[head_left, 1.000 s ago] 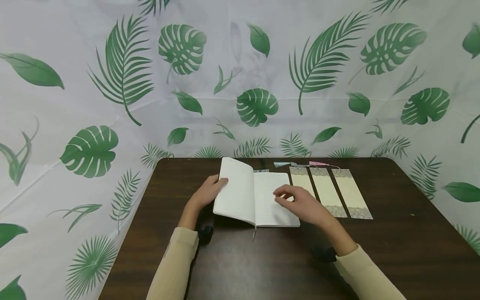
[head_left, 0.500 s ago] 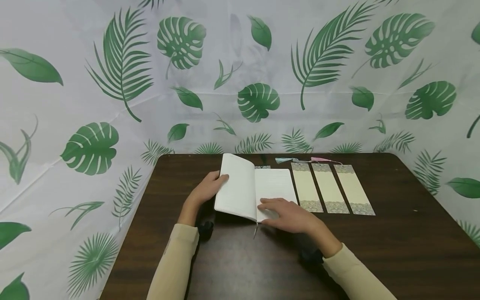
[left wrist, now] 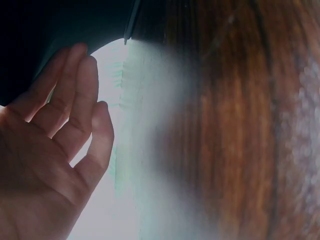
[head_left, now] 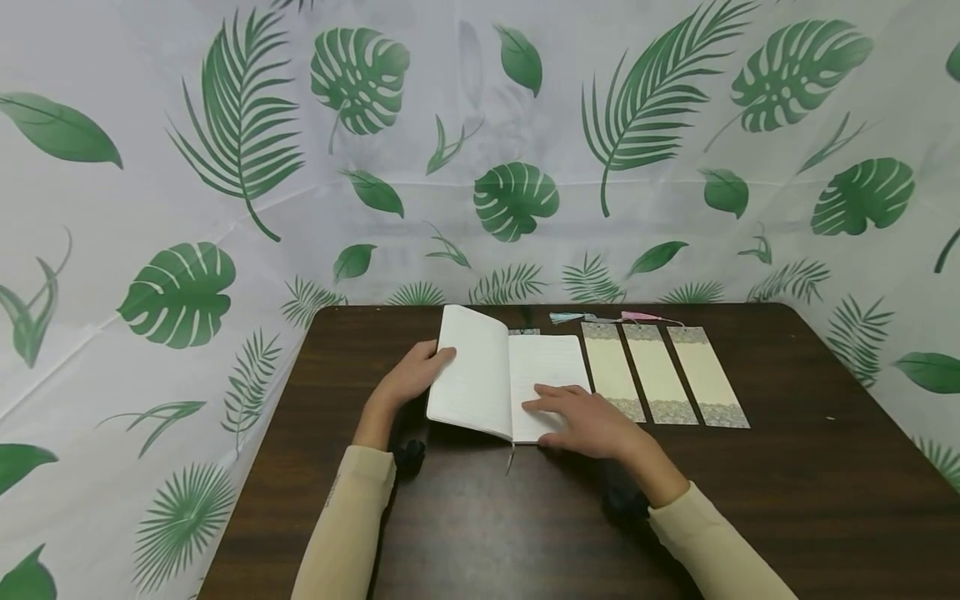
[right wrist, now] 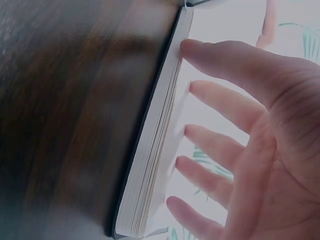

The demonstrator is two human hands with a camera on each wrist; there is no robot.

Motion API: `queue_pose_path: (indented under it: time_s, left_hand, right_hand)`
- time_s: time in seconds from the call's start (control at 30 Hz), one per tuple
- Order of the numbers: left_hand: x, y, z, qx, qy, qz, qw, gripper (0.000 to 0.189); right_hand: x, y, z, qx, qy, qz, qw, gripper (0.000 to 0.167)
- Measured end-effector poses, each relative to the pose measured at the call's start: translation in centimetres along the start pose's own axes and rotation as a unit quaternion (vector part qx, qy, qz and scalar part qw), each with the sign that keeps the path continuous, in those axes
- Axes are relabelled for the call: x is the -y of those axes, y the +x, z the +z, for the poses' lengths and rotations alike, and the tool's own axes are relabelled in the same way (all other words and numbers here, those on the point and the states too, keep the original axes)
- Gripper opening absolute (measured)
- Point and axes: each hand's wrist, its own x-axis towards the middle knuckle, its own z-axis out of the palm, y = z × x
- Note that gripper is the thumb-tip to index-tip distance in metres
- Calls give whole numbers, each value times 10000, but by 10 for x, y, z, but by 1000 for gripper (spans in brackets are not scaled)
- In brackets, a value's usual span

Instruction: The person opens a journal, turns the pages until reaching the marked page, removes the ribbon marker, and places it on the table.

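Note:
An open notebook (head_left: 474, 375) with white pages and a dark cover lies on the table, its left half lifted and tilted. My left hand (head_left: 411, 372) holds that left half by its outer edge, thumb on the page and fingers behind the cover. In the left wrist view the left hand's fingers (left wrist: 82, 107) lie against the dark cover. My right hand (head_left: 588, 419) rests spread on the right-hand page, its fingertips touching the paper near the lower edge. In the right wrist view the thumb (right wrist: 220, 55) touches the page edge. A thin ribbon (head_left: 511, 458) hangs from the spine.
Several cream bookmarks with patterned ends stand out right of the notebook; the rightmost bookmark (head_left: 708, 375) lies slanted. Behind them lie a pale blue tassel (head_left: 567, 317) and a pink tassel (head_left: 640, 316). A patterned strip (head_left: 524, 332) peeks out behind the notebook. A leaf-print curtain (head_left: 517, 125) backs the dark table (head_left: 480, 533).
My right hand has come down from above the page, moved left onto it, then shifted slightly right with fingers spread. The left hand keeps its hold on the lifted half.

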Motion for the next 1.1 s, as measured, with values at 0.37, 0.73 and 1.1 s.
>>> queue_pose_path:
  time_s: [0.37,0.73,1.1]
  left_hand:
    - [0,0,0,29,36,53,10000,52]
    - [-1,2,2,-42,60,24,10000,52]
    - [1,1,1,-47,106,-12,9999,53]
  right_hand:
    - [-2,-1,-2,87,-67,-28,9999,58]
    - [-14,-5,-9,234,719,-375,9964,40]
    - [-27,-1,-17,-996,347,414,9936,58]
